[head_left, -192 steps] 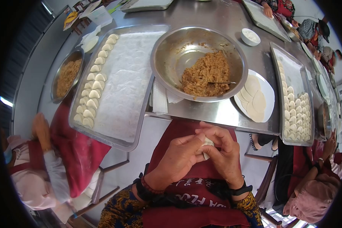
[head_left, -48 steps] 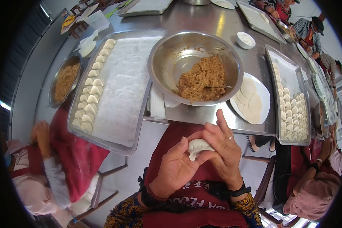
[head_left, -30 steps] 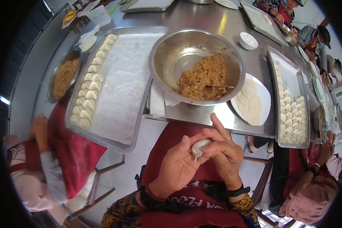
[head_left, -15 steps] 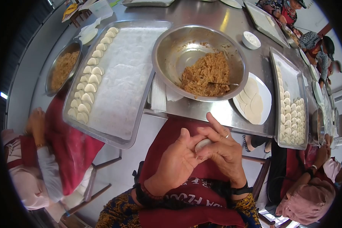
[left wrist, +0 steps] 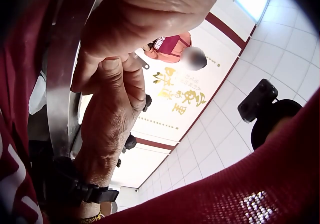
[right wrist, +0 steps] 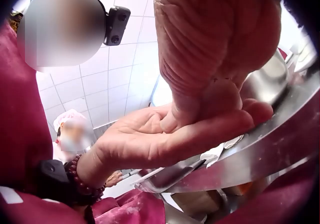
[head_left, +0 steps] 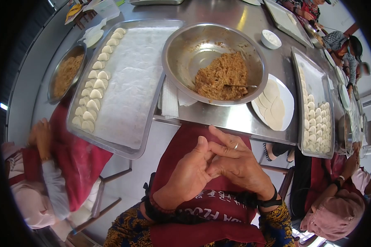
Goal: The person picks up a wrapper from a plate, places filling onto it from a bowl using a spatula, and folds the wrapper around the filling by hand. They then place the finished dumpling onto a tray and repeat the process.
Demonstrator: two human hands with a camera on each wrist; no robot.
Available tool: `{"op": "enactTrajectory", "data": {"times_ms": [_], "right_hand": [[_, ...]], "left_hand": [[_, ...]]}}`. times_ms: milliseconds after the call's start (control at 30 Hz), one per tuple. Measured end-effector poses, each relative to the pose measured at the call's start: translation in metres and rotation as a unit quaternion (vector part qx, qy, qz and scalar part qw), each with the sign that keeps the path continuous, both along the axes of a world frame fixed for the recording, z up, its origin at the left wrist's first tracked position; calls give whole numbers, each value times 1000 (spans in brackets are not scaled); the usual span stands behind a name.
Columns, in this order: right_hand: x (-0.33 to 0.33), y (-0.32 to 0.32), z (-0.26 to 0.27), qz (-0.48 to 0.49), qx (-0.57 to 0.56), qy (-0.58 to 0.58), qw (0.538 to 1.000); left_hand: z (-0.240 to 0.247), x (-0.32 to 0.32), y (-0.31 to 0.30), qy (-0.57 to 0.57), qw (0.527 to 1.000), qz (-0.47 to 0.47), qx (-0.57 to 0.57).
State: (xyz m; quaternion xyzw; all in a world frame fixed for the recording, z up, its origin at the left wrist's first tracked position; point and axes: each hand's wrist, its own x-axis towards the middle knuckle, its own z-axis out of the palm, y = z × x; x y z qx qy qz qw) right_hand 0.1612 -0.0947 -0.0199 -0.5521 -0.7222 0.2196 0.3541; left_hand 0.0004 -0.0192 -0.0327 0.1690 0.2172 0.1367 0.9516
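My hands meet over the red apron [head_left: 181, 138], in front of the table edge. The left hand [head_left: 189, 173] lies palm up with fingers held out, as the right wrist view shows of the left palm [right wrist: 150, 136]. Onto it come the curled fingers and thumb of the right hand [head_left: 241, 164], its index finger raised. The pleated dumpling they were working on is now hidden between the hands. Ahead stands a large steel bowl [head_left: 177, 68] of brown filling [head_left: 222, 76], with a utensil handle [head_left: 243, 86] sticking out. Right of it, a white plate [head_left: 288, 96] holds round wrappers [head_left: 272, 103].
A floured tray [head_left: 132, 90] at the left carries rows of dumplings [head_left: 95, 92]. Another tray [head_left: 317, 74] with dumplings stands at the right. A small white bowl [head_left: 271, 40] and a second filling bowl [head_left: 52, 80] are farther out. Other people sit on both sides.
The dumpling, plainly visible between the hands 1.6 seconds ago, has sunk out of sight behind the fingers. My right hand has turned over onto the left palm.
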Motion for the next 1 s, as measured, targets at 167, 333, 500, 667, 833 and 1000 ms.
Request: {"op": "enactTrajectory", "data": {"times_ms": [167,333,500,667,833,1000], "right_hand": [[-1,-3,-4,-22,-20,14,999],[10,-14,-2,-84,-65,143,984],[11,-19,-10,-152,-61,213,963],[21,-23,-14,-155,-7,207,966],[41,-27,3,-145,-20,374,916],[97,-36,15,-167,-97,436,879]], "left_hand": [[-11,-1,4,-45,998,-35,-21],[0,7,9,-48,997,-38,-43],[5,17,11,-10,997,-45,-59],[15,36,15,-16,996,-81,-39],[23,58,20,-31,998,-47,-32],[12,78,22,-17,996,-77,-45]]}}
